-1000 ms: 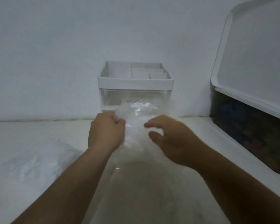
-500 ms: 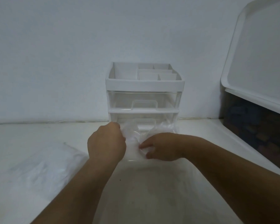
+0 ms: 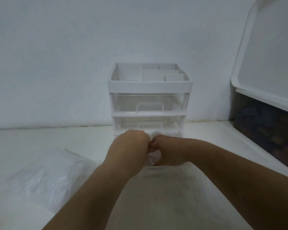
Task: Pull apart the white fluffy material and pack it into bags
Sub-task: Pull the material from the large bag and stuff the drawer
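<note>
Just in front of the drawer unit (image 3: 149, 103), the left hand (image 3: 129, 146) and the right hand (image 3: 170, 149) met knuckle to knuckle. Both had their fingers curled tight on the crumpled clear bag (image 3: 154, 157), of which only a small pale fold showed between and below them. The fold was too blurred to tell whether it held any fluff. Left of the unit and nearer the camera, a stuffed bag (image 3: 45, 176), seemingly full of white fluffy material, lay on the table (image 3: 40, 141). Right of the unit stood a dark bin (image 3: 264, 135) under a tilted white lid (image 3: 273, 55).

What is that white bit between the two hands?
The bunched top of a clear bag; left hand and right hand both grip it. Head view shows it.
</note>
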